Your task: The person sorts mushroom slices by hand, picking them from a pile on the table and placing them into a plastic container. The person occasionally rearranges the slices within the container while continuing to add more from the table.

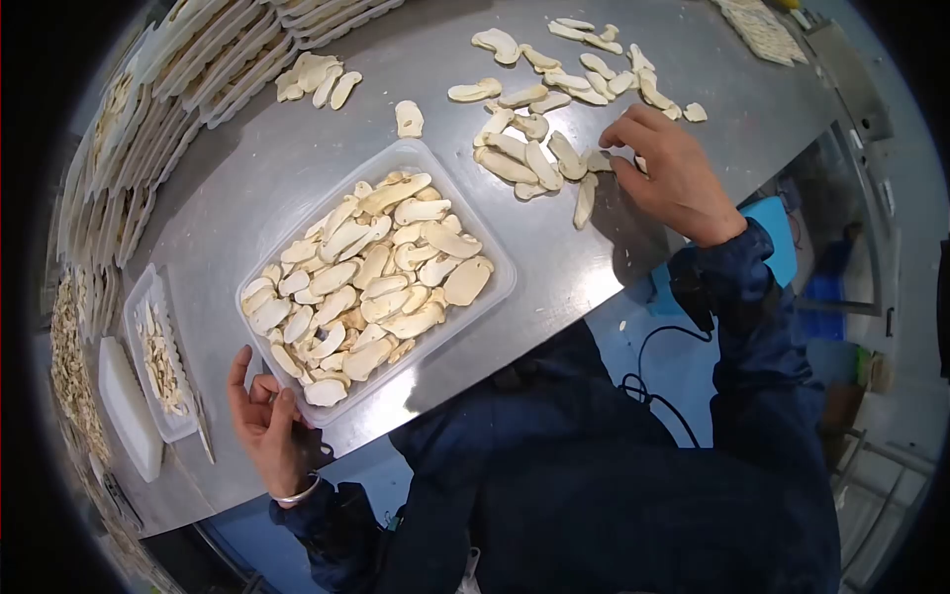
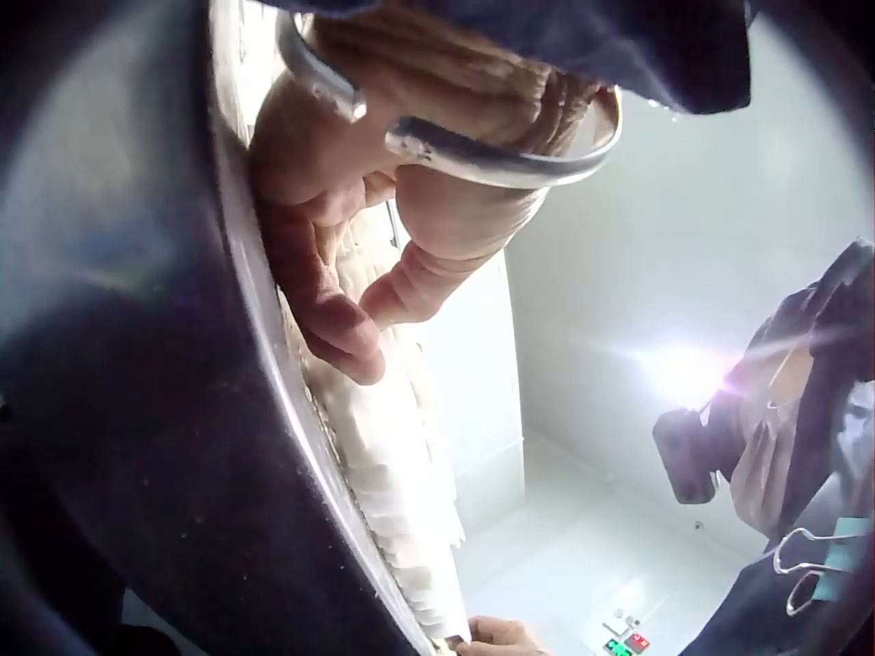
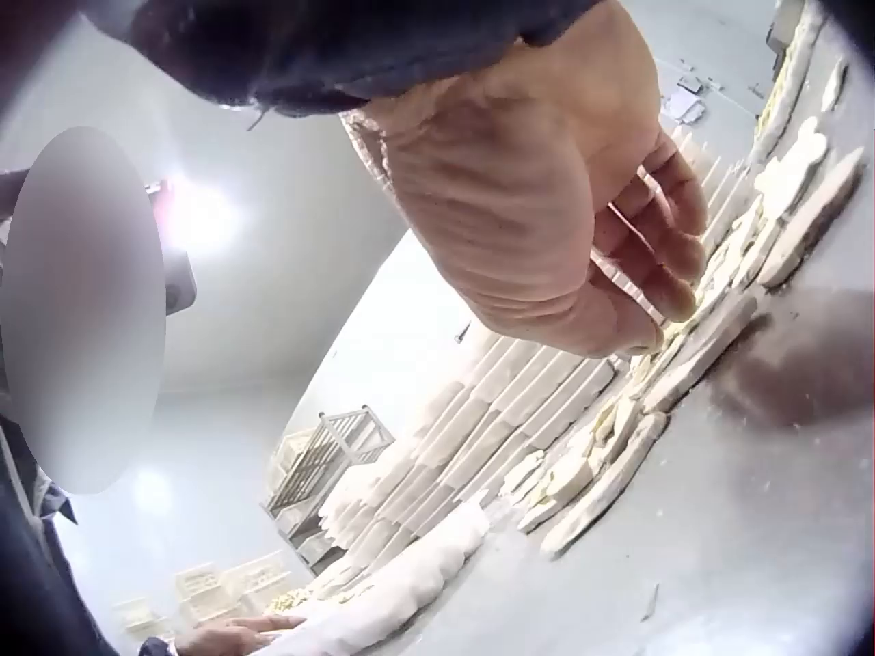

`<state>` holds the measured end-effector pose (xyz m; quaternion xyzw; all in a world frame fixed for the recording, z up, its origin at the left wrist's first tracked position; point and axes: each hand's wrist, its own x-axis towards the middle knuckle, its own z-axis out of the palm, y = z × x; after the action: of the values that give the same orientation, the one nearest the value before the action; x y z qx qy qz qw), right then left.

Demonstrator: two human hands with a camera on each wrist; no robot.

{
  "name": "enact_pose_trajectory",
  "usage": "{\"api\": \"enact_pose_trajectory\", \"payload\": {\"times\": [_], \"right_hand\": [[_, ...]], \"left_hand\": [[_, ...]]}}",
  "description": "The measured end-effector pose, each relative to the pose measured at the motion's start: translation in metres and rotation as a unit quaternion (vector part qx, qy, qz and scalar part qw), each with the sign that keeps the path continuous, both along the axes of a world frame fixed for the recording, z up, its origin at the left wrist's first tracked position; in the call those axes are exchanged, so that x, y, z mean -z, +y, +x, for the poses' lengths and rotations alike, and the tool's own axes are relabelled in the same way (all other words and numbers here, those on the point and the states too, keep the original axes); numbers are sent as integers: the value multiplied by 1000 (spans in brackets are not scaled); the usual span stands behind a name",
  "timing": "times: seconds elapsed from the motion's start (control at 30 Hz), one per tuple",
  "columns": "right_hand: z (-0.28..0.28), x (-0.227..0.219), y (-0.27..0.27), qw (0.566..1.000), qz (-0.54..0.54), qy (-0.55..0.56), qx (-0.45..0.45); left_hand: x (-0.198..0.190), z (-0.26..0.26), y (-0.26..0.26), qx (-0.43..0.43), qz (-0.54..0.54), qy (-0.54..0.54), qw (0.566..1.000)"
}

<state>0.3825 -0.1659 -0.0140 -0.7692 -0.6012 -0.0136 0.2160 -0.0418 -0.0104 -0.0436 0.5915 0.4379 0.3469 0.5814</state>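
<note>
Pale mushroom slices fill a clear plastic tray (image 1: 504, 269) on the metal table. My left hand (image 1: 272, 436) is at the tray's near left corner, fingers loosely bent, thumb beside the tray wall; the left wrist view shows this hand (image 2: 397, 205) with nothing plainly gripped. Over the right part of the table, my right hand (image 1: 678, 178) reaches its bent fingers to loose slices (image 1: 508, 164); thumb and fingertips are apart around the slices at the group's right edge. Seen from the right wrist, the hand (image 3: 547, 205) hovers with fingertips close above the slices (image 3: 704, 353).
Stacked trays of slices (image 1: 129, 168) line the left side. A small tray (image 1: 188, 428) and a white block (image 1: 129, 411) lie left of the large tray. More slices (image 1: 315, 77) sit behind it, and another slice-covered tray (image 1: 760, 32) is at the far right.
</note>
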Motion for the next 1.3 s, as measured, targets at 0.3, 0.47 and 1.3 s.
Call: {"api": "enact_pose_trajectory", "payload": {"times": [0.3,0.47,1.3], "right_hand": [[-46,8,14,997,39,-35,-49],[-32,20,24,997,43,-59,-6],[-45,11,22,994,-32,-49,-93]], "left_hand": [[-3,4,-2,-5,7,15,1000],[0,4,-3,-15,7,-8,1000],[-2,6,-4,-20,-15,-27,999]]}}
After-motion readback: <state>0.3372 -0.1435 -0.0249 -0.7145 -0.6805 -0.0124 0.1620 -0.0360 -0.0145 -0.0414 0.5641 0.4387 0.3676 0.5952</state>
